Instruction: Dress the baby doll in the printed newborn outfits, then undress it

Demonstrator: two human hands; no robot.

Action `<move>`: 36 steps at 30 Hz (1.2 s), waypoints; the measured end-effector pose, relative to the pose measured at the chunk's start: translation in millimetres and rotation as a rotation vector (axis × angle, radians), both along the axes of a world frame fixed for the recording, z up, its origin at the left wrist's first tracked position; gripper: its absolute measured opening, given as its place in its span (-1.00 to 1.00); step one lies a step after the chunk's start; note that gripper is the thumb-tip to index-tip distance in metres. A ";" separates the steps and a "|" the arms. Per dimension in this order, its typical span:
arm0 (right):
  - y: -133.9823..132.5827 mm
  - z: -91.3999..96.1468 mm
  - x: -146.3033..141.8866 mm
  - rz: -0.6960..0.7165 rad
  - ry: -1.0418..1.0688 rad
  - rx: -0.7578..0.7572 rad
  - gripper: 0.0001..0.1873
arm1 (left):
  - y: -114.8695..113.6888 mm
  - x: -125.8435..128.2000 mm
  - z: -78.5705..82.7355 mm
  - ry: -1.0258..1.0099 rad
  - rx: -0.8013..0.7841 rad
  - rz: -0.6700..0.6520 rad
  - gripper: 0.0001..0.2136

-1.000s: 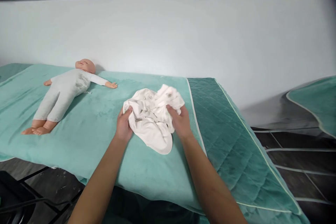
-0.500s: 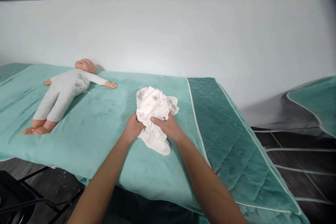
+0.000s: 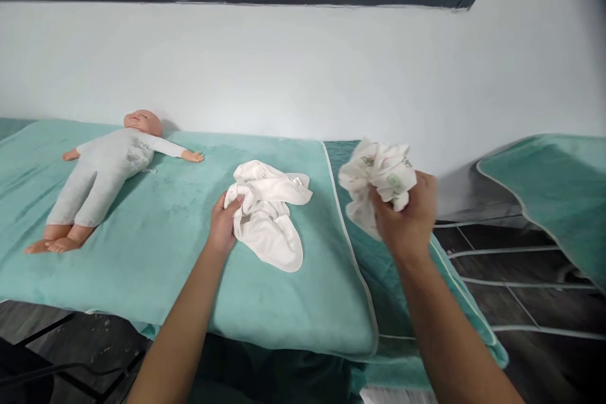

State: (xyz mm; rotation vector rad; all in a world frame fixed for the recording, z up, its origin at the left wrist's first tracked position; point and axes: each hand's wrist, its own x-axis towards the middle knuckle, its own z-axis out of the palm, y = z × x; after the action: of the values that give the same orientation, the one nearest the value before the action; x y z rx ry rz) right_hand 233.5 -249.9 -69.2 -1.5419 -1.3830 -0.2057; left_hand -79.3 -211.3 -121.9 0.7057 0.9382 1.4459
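Currently, watching the head view, I have my left hand (image 3: 222, 226) closed on the left edge of a white cloth (image 3: 267, 214), thumb on top, while the rest of it lies crumpled on the green sheet (image 3: 165, 240). My right hand (image 3: 409, 218) is wrapped around a bunched printed cloth (image 3: 386, 170), held above the darker quilted strip (image 3: 383, 293); blur there means I cannot tell how each finger sits. A pale-clothed doll (image 3: 106, 161) lies face up on the sheet, well to the left, head toward the white wall (image 3: 284, 69).
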 end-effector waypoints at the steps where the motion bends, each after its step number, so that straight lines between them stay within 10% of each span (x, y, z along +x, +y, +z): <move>1: -8.7 1.8 11.2 -0.071 -0.106 -0.062 -0.56 | 0.1 -0.1 -0.1 -0.004 0.002 0.001 -0.54; 10: -39.3 -65.0 16.8 -0.163 -0.501 -0.641 -0.50 | -0.1 -1.1 -4.6 0.017 0.036 -0.012 -0.52; 18: -35.7 -24.5 -4.1 0.019 -0.534 -0.416 -0.26 | 13.2 -8.4 10.2 0.290 -0.040 0.036 -0.49; 29: 14.9 114.3 -110.1 0.948 -0.284 -0.254 -0.45 | -28.7 -24.3 181.7 0.720 0.461 -0.495 -0.80; 36: 7.6 159.6 -140.2 1.326 0.044 -0.617 -0.79 | -56.9 -41.1 230.8 1.038 0.674 -0.092 -0.91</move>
State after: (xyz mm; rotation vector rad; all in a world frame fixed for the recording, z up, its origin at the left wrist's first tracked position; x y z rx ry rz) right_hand 93.4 -242.3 90.4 -0.7391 -2.2418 1.1296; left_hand -120.3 -268.2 108.9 2.0919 1.1321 1.2745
